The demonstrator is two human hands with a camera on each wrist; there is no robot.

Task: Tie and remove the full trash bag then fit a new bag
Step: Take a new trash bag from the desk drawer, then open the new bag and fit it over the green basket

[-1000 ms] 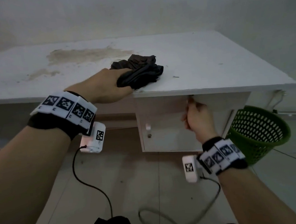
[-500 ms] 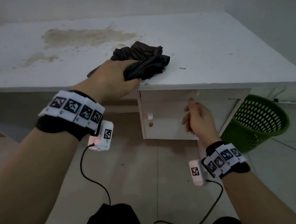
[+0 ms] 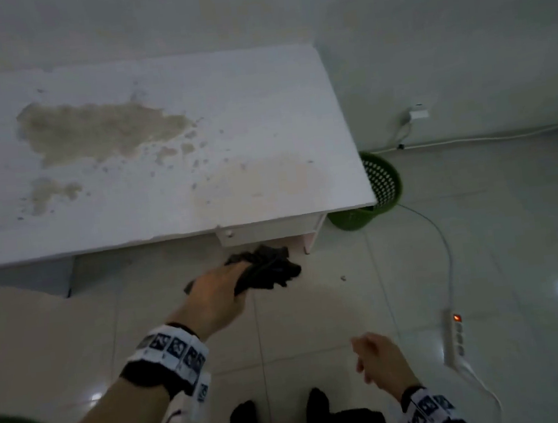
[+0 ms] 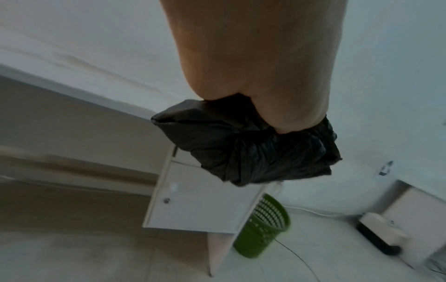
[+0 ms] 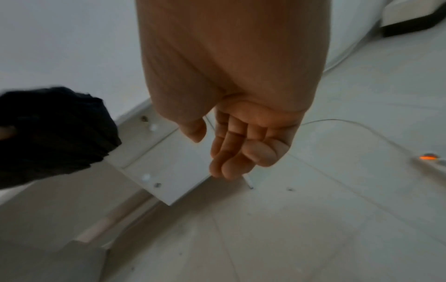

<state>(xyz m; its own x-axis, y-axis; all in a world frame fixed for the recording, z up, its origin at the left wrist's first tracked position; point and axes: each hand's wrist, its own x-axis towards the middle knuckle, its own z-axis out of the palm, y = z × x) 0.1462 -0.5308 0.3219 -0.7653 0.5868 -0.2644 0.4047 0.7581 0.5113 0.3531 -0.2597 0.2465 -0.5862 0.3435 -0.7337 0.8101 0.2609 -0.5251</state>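
the left hand (image 3: 216,295) clutches a crumpled black plastic bag (image 3: 266,270) in the air just off the white desk's (image 3: 268,185) front edge; the right hand (image 3: 381,360) hangs loosely curled, holding nothing.

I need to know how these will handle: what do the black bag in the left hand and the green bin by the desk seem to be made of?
Bag: thin plastic film by its look, black, slightly glossy, crumpled into fine creases in the left hand.
Bin: probably moulded plastic, matt green, with walls perforated in a regular grid of holes.
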